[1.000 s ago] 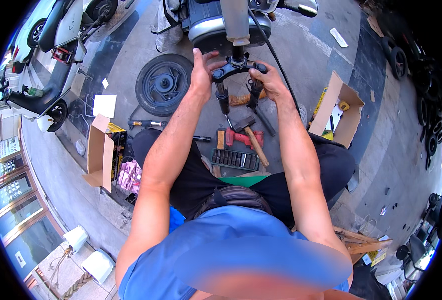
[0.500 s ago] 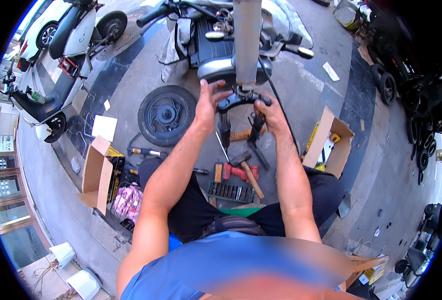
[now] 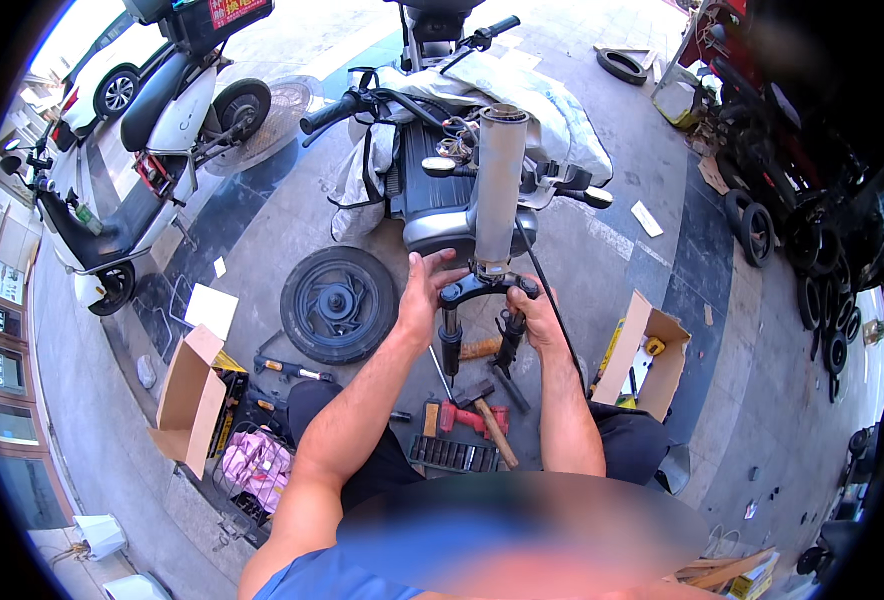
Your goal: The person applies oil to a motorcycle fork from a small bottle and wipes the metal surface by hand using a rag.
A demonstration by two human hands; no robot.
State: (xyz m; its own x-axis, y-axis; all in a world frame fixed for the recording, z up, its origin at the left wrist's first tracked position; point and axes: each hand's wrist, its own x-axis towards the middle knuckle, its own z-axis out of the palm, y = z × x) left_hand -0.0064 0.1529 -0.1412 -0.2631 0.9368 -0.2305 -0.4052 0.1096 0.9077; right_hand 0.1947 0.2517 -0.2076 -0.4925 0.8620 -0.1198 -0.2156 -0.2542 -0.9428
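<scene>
In front of me a motor scooter's front fork (image 3: 477, 287) stands below a grey metal tube (image 3: 500, 190) on the frame. Its black crown carries two dark legs pointing down toward me. My right hand (image 3: 536, 318) is closed round the right end of the crown, thumb on top. My left hand (image 3: 424, 297) is open beside the crown's left end, its fingers stretched toward the scooter's rounded grey panel (image 3: 438, 228); whether the fingertips touch anything is unclear. A black cable (image 3: 546, 285) runs down past my right hand.
A wheel with tyre (image 3: 337, 304) lies left of the fork. Below are a hammer (image 3: 494, 425), a red power tool (image 3: 472, 417) and a socket set (image 3: 454, 454). Open cardboard boxes (image 3: 190, 395) (image 3: 668, 352) flank me. Another scooter (image 3: 112, 235) stands far left; tyres (image 3: 757, 234) lie right.
My view has tilted up, so the scene sits lower and the tube's top end shows. Both hands keep nearly the same places at the fork.
</scene>
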